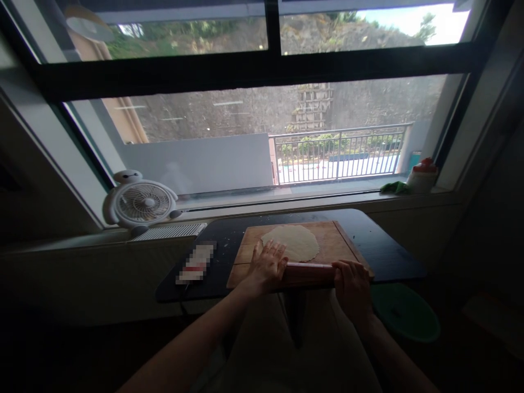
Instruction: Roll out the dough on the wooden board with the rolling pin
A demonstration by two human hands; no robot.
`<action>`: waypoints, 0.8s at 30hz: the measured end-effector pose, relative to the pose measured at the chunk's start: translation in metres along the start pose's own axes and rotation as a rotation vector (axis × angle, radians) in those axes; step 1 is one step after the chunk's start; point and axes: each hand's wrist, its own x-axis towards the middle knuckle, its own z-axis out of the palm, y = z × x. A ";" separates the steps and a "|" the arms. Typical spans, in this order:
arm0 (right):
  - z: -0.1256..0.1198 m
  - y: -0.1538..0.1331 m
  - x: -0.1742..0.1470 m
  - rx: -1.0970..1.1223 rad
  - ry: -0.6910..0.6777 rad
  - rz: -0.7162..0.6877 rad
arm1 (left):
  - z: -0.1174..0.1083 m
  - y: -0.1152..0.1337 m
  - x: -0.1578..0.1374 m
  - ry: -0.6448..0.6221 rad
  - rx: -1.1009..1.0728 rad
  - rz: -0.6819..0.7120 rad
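A thin, roughly round sheet of dough (pixel 297 243) lies on a wooden board (pixel 338 245). My left hand (pixel 268 265) lies with its fingers stretched out over the dough's left edge. Its thumb side is by the left end of a rolling pin (pixel 311 266), and I cannot tell whether the palm presses on that end. My right hand (pixel 352 278) has its fingers closed around the pin's right end. The pin lies across the front of the board, just below the dough.
The board rests on a dark table (pixel 380 248). A blurred-out flat object (pixel 196 265) lies at its left. A white fan (pixel 143 202), a green cloth (pixel 395 188) and a red-topped bottle (pixel 423 176) stand by the window. A green basin (pixel 405 314) sits below, right.
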 end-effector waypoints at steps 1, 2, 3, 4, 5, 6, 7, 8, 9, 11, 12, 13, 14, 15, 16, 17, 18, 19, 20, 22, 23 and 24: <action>0.000 0.000 -0.002 0.009 0.005 0.004 | -0.001 0.001 -0.004 0.003 -0.001 0.009; -0.001 -0.001 -0.004 0.014 0.005 0.006 | -0.001 0.001 -0.005 0.001 0.000 0.013; -0.001 0.000 -0.004 0.013 -0.001 0.005 | -0.001 0.001 -0.003 -0.005 0.002 0.012; -0.001 0.000 -0.004 0.006 -0.012 0.003 | 0.000 0.001 0.002 -0.019 0.007 0.004; -0.001 0.001 -0.002 -0.006 -0.025 0.001 | 0.000 0.000 0.010 -0.040 0.011 -0.012; -0.001 0.002 0.000 -0.021 -0.040 -0.001 | 0.002 -0.001 0.020 -0.072 0.014 -0.029; -0.001 0.002 0.002 -0.036 -0.050 0.000 | 0.003 -0.002 0.032 -0.113 0.012 -0.050; -0.001 0.003 0.005 -0.049 -0.055 0.004 | 0.004 -0.003 0.043 -0.155 0.005 -0.071; 0.000 0.004 0.008 -0.058 -0.059 0.007 | 0.004 -0.004 0.054 -0.193 -0.006 -0.090; 0.001 0.005 0.011 -0.062 -0.061 0.010 | 0.005 -0.005 0.069 -0.228 -0.026 -0.119; 0.001 0.006 0.012 -0.059 -0.059 0.009 | 0.005 -0.005 0.073 -0.231 -0.033 -0.130; 0.001 0.006 0.012 -0.053 -0.055 0.005 | 0.006 -0.004 0.073 -0.225 -0.035 -0.136; 0.002 0.006 0.010 -0.043 -0.046 0.002 | 0.006 -0.003 0.069 -0.212 -0.033 -0.132; 0.002 0.006 0.008 -0.030 -0.030 0.000 | 0.005 -0.002 0.063 -0.186 -0.029 -0.122; 0.002 0.006 0.006 -0.013 -0.010 -0.001 | 0.005 -0.001 0.053 -0.148 -0.024 -0.105; 0.003 0.006 0.003 0.006 0.011 -0.002 | 0.005 0.001 0.042 -0.103 -0.020 -0.084; 0.003 0.005 0.000 0.025 0.030 -0.001 | 0.004 0.003 0.030 -0.053 -0.018 -0.063; 0.004 0.005 -0.003 0.043 0.047 -0.001 | 0.003 0.005 0.018 -0.009 -0.016 -0.045; 0.004 0.005 -0.005 0.058 0.063 0.001 | 0.002 0.006 0.008 0.023 -0.016 -0.031; 0.004 0.004 -0.008 0.071 0.079 0.003 | 0.000 0.008 -0.006 0.049 -0.013 -0.017; 0.003 0.004 -0.008 0.068 0.078 0.003 | -0.001 0.009 -0.008 0.047 -0.011 -0.011; 0.002 0.004 -0.007 0.058 0.067 0.002 | -0.002 0.009 -0.007 0.034 -0.009 -0.005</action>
